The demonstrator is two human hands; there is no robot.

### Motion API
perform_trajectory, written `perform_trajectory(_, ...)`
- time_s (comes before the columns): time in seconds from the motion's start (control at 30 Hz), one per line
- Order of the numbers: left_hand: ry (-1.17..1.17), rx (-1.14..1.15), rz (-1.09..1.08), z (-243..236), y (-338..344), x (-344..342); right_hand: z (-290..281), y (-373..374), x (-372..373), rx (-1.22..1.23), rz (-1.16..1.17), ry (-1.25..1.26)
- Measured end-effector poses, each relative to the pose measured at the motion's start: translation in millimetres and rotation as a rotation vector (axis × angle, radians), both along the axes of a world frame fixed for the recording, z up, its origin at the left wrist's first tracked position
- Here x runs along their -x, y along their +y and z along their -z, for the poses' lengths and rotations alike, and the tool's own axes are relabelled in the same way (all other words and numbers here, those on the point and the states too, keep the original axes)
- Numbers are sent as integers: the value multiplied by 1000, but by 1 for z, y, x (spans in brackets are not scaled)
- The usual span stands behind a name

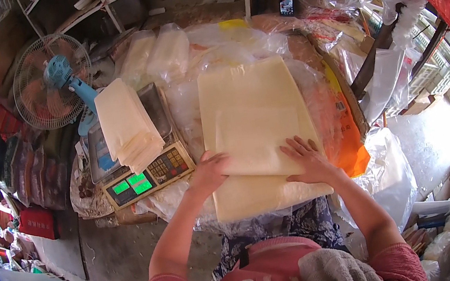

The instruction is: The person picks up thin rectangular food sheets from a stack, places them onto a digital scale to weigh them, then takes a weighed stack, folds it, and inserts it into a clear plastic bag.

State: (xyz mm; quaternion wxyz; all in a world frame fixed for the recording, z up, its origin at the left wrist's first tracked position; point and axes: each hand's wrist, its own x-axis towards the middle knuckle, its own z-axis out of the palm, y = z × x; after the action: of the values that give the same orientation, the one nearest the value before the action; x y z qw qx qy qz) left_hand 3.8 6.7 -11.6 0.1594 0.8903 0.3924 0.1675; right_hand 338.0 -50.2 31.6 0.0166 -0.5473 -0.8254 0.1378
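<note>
A large pale yellow sheet (pixel 252 88), thin and flexible, lies in front of me with its near part folded in layers. My left hand (pixel 212 171) is at its left edge, with the fingers closed together on the fold. Spread fingers of my right hand (pixel 307 159) rest flat on the right side of the sheet, the thumb near the fold's lower edge. Left of the sheet, a folded stack of similar pale yellow sheets (pixel 126 121) sits on a digital scale (pixel 151 179) with a lit green display.
Clear plastic bags (pixel 168 51) of pale sheets lie at the back. A blue fan (pixel 56 73) stands behind the scale at the left. An orange bag (pixel 350 143) borders the right side. A phone (pixel 286 1) is propped at the far right; plastic wrap (pixel 384 167) hangs below.
</note>
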Motion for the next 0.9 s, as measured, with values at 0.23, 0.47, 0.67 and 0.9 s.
perform_trajectory(0.23, -616, 367, -522, -20, -3, -24, 17, 9, -24, 137, 383, 606)
perform_trajectory(0.47, -57, -211, -433, 6, 31, -58, 32, 46, -3, -12, 662, 366)
perform_trajectory(0.67, 135, -106, -453, 14, 21, -70, 25, 55, 12, -451, 215, 133)
perform_trajectory(0.9, 93, -73, -427, 24, 24, -65, 45, 47, 26, -382, 166, 24)
